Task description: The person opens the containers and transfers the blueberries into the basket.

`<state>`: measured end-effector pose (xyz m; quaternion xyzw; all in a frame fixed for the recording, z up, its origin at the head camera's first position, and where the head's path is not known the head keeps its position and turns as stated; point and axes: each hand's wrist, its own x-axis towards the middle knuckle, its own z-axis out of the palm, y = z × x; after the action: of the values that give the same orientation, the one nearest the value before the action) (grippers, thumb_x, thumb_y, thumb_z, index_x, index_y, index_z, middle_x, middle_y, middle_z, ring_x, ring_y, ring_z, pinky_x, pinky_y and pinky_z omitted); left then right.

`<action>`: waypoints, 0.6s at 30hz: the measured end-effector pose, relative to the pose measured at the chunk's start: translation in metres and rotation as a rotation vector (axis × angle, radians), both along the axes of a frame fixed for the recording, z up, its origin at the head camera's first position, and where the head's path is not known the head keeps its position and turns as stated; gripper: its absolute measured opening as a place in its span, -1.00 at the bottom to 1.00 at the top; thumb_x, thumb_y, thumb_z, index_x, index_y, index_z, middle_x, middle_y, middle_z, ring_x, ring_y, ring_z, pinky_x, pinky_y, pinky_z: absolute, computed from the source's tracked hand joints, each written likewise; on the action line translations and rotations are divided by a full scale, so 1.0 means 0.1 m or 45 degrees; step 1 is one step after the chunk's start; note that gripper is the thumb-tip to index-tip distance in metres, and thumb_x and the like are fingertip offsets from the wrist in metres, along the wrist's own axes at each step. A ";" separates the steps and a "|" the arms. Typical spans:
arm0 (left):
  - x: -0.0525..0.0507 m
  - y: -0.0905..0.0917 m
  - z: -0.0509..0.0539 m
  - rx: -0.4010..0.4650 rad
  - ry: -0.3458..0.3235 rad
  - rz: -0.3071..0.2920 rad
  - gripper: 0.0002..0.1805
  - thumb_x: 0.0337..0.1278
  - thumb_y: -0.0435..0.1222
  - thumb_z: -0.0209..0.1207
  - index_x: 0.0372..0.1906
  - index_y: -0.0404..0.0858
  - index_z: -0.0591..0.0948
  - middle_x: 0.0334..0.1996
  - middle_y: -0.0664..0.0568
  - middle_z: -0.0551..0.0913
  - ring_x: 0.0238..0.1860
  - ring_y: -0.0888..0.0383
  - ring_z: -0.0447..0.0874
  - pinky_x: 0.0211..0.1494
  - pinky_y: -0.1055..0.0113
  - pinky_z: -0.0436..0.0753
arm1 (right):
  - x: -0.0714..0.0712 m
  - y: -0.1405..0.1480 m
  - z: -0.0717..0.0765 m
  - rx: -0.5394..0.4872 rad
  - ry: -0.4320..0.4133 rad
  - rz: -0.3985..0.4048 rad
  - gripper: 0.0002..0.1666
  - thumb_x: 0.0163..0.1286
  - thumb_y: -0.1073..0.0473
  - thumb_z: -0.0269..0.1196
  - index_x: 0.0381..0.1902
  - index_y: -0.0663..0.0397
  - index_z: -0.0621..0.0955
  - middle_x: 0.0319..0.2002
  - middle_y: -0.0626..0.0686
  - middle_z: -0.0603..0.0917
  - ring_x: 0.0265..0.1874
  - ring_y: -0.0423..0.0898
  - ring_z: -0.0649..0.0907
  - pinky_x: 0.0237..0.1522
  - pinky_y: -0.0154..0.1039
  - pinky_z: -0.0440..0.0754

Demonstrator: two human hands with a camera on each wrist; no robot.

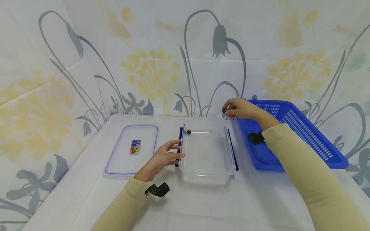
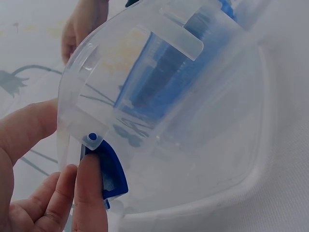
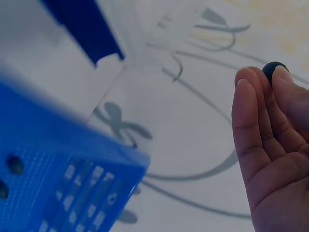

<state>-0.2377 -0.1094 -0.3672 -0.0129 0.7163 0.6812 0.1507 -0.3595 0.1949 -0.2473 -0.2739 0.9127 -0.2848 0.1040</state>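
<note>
My right hand (image 1: pixel 238 108) pinches a small dark ball (image 3: pixel 274 71) between thumb and fingertips, raised near the far left corner of the blue basket (image 1: pixel 255 165). A clear plastic container (image 1: pixel 206 179) stands uncovered in the middle of the table, its blue side latches (image 1: pixel 233 150) hanging down. One black ball (image 1: pixel 189 132) sits in its far left corner. At the container's left side, my left hand (image 1: pixel 162 158) grips the wall, thumb at the rim and fingers outside by a blue latch (image 2: pixel 113 169).
To the left lies a clear lid (image 1: pixel 121 163) with a blue-purple seal and a colourful label (image 1: pixel 135 146). Dark round things (image 3: pixel 15 165) show in the basket in the right wrist view. A flower-printed cloth (image 1: pixel 162 29) rises behind the white-covered table (image 1: pixel 202 208).
</note>
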 end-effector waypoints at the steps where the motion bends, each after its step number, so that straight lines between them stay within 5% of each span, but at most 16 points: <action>1: 0.00 0.00 -0.01 0.001 -0.002 0.000 -0.34 0.01 -0.39 0.31 0.29 -0.16 0.37 0.08 -0.10 0.42 -0.08 0.03 0.53 0.02 0.12 0.58 | 0.01 0.06 0.00 -0.001 0.000 -0.008 -0.70 0.40 0.34 0.06 0.04 0.40 0.44 -0.33 0.14 0.62 -0.33 0.06 0.61 -0.27 -0.17 0.62; 10: -0.02 0.01 0.00 -0.007 0.001 -0.010 -0.32 0.00 -0.38 0.32 0.29 -0.17 0.36 0.07 -0.11 0.42 -0.03 0.01 0.50 0.02 0.12 0.58 | 0.10 0.60 -0.03 0.053 0.018 -0.089 -0.70 0.41 0.36 0.04 0.04 0.44 0.44 -0.29 0.20 0.63 -0.28 0.10 0.63 -0.19 -0.05 0.62; 18: -0.03 0.00 0.00 -0.009 0.015 -0.016 -0.31 0.00 -0.39 0.31 0.30 -0.15 0.36 0.09 -0.10 0.41 -0.02 0.01 0.51 -0.01 0.13 0.59 | 0.15 0.99 -0.27 0.121 0.010 -0.099 -0.74 0.37 0.38 0.08 -0.02 0.43 0.48 -0.41 0.05 0.62 -0.34 0.09 0.62 -0.23 0.03 0.60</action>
<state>-0.2405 -0.1098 -0.3670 -0.0050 0.7197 0.6777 0.1508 -0.3450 0.2943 -0.2742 -0.2340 0.9356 -0.2439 0.1020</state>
